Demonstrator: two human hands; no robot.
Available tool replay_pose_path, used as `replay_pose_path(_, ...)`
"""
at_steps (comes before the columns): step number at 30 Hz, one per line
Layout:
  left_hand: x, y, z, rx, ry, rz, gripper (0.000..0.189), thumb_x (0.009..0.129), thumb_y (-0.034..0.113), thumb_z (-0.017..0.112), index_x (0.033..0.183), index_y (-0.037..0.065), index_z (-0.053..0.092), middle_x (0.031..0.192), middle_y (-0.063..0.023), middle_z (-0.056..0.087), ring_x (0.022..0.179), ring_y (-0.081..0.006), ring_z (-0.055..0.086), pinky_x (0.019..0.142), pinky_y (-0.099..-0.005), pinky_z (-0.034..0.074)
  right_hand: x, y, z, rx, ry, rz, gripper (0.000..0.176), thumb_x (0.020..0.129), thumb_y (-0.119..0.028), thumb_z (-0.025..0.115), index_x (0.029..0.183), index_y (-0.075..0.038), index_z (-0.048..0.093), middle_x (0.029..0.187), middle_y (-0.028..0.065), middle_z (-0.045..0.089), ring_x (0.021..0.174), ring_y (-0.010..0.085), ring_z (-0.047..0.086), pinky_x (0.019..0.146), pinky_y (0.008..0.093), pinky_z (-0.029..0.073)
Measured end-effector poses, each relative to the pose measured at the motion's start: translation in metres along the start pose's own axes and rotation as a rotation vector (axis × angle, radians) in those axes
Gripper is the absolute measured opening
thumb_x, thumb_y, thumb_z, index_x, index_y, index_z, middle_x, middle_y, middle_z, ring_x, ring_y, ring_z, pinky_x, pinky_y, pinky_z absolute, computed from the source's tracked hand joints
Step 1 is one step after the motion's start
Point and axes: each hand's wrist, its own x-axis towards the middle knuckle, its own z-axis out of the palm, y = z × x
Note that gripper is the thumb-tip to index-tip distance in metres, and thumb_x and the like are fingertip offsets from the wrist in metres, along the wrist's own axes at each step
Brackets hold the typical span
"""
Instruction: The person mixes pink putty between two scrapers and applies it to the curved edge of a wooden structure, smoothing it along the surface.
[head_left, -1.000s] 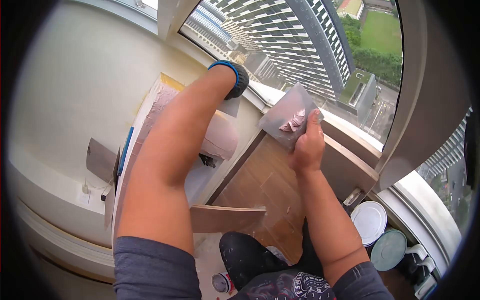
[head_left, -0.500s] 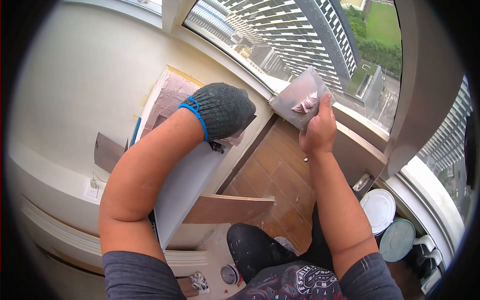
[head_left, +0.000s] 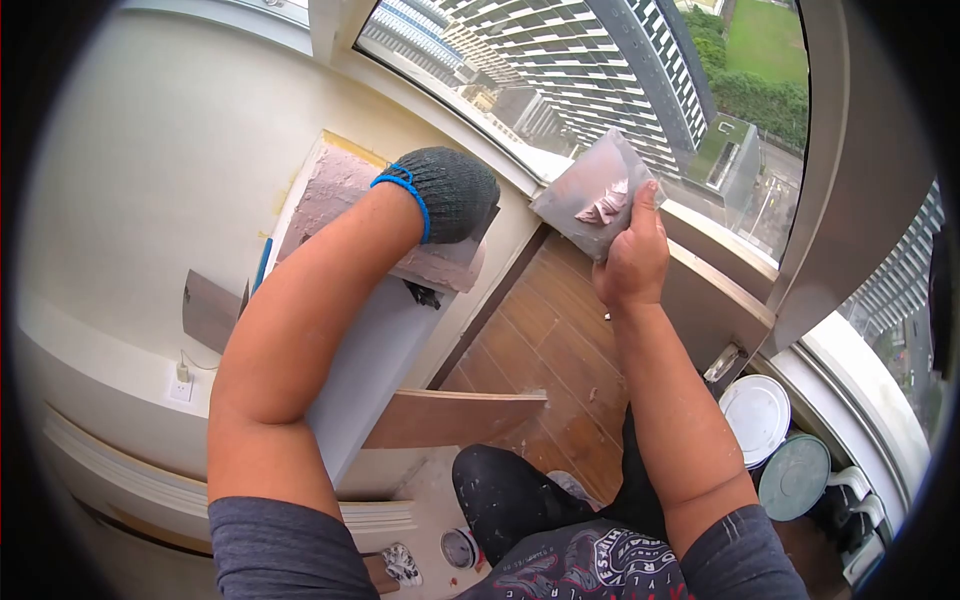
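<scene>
My left hand (head_left: pixel 448 192) wears a dark knit glove with a blue cuff and is closed on a flat blade whose edge rests on wet pinkish plaster (head_left: pixel 340 195) spread over a white panel (head_left: pixel 375 345) against the wall. My bare right hand (head_left: pixel 632 262) is raised to the right and holds a grey metal plate (head_left: pixel 590 190) with a small dab of pinkish plaster (head_left: pixel 605 208) on it. The blade itself is mostly hidden by the glove.
A brown wooden board (head_left: pixel 455 418) sticks out below the panel. Wood-look floor tiles (head_left: pixel 550 350) lie beneath. Two lidded buckets (head_left: pixel 775 450) stand at lower right by the curved window (head_left: pixel 620 70). A wall socket (head_left: pixel 181 387) sits at left.
My left hand drew back from the far top of the plaster toward me and now presses lower on it. The right hand with the plate rose slightly and stays there.
</scene>
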Motion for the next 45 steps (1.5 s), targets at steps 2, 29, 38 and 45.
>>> replay_pose_path(2,0.008,-0.002,-0.005,-0.017,-0.068,-0.025,0.026,0.079,0.011,0.064,0.103,0.014,0.075,0.100,-0.0189,0.071,0.091,-0.0371,0.070,0.082,-0.0455,0.056,-0.001,0.000,0.001,0.000,-0.005,-0.004,0.046,0.107,-0.044,0.041,0.121,-0.002,0.057,0.102,0.0064,0.064,0.089,0.0185,0.064,0.083,0.0352,0.054)
replay_pose_path(29,0.036,0.004,-0.016,-0.076,0.023,0.051,0.026,0.079,0.012,0.063,0.101,0.007,0.075,0.100,-0.0192,0.073,0.091,-0.0365,0.070,0.084,-0.0439,0.055,0.003,-0.002,-0.002,0.031,0.032,0.035,0.048,0.108,-0.043,0.039,0.124,-0.001,0.056,0.109,0.0077,0.065,0.097,0.0199,0.065,0.089,0.0355,0.053)
replay_pose_path(38,0.011,0.008,-0.004,-0.020,-0.122,-0.013,0.028,0.083,0.017,0.059,0.103,0.007,0.076,0.104,-0.0196,0.072,0.096,-0.0353,0.070,0.087,-0.0438,0.055,0.005,0.001,-0.005,0.033,0.009,0.025,0.049,0.108,-0.043,0.039,0.128,-0.001,0.054,0.113,0.0083,0.064,0.101,0.0214,0.064,0.094,0.0384,0.052)
replay_pose_path(45,0.027,-0.012,-0.004,-0.049,-0.118,-0.078,0.042,0.078,0.006,0.064,0.118,0.014,0.072,0.112,-0.0152,0.072,0.105,-0.0323,0.068,0.094,-0.0424,0.053,0.009,0.005,-0.011,0.043,-0.002,0.037,0.048,0.108,-0.042,0.038,0.129,-0.001,0.054,0.115,0.0087,0.065,0.103,0.0223,0.064,0.095,0.0390,0.051)
